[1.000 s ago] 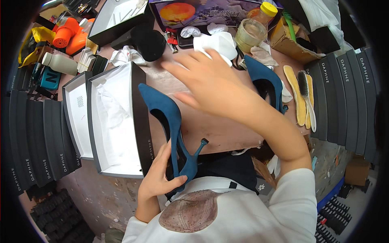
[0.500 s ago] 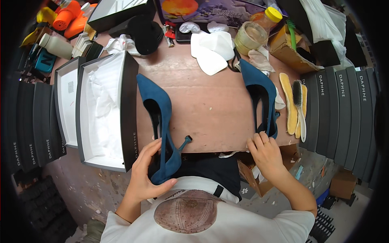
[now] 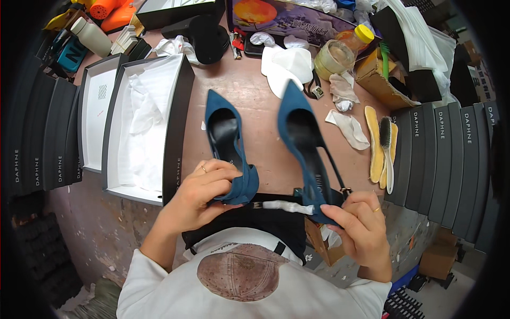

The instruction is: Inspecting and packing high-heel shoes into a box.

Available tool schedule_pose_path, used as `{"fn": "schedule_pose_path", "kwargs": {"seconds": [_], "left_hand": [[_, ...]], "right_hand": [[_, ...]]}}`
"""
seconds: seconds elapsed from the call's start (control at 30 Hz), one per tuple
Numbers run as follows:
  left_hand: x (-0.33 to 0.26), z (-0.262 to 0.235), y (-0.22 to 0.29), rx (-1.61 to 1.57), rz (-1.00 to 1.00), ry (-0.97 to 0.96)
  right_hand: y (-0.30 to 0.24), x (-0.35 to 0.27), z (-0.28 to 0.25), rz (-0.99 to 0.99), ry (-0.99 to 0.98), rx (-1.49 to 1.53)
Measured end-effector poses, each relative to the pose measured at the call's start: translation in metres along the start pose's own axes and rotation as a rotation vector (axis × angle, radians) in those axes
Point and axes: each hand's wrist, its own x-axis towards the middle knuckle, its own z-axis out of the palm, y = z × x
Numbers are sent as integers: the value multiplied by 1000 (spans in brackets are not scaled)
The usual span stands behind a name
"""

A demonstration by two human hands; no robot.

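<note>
Two blue pointed slingback heels lie side by side on the table, toes away from me. My left hand [image 3: 207, 187] is closed round the back of the left shoe [image 3: 225, 122], its fingers on the ankle strap. At the right shoe [image 3: 302, 127], my right hand [image 3: 361, 223] pinches the back end beside a small buckle [image 3: 345, 190] on the strap. This shoe's toe appears raised off the table. Between the two heel ends, at the table's near edge, shows a narrow white wrapped piece [image 3: 288, 207]; I cannot tell what it is fixed to.
An open shoe box [image 3: 172, 125] with white tissue paper stands left, beside its lid [image 3: 91, 127]. Dark shoe boxes stack on both sides. A brush [image 3: 387, 154] and yellow pads [image 3: 373, 127] lie right. Behind are white sheets [image 3: 289, 64], a jar [image 3: 332, 58] and a carton [image 3: 374, 80].
Both shoes have come closer together and turned so their insides show. The right shoe has moved left, my right hand now pinching its back end. My left hand has shifted up onto the strap.
</note>
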Motion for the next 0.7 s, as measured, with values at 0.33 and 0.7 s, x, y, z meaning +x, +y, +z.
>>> {"fn": "schedule_pose_path", "kwargs": {"seconds": [0.33, 0.7], "left_hand": [[7, -13, 14, 87, 30, -295], [0, -1, -17, -142, -48, 251]], "right_hand": [[18, 19, 48, -57, 15, 220], [86, 70, 51, 328, 169, 413]]}}
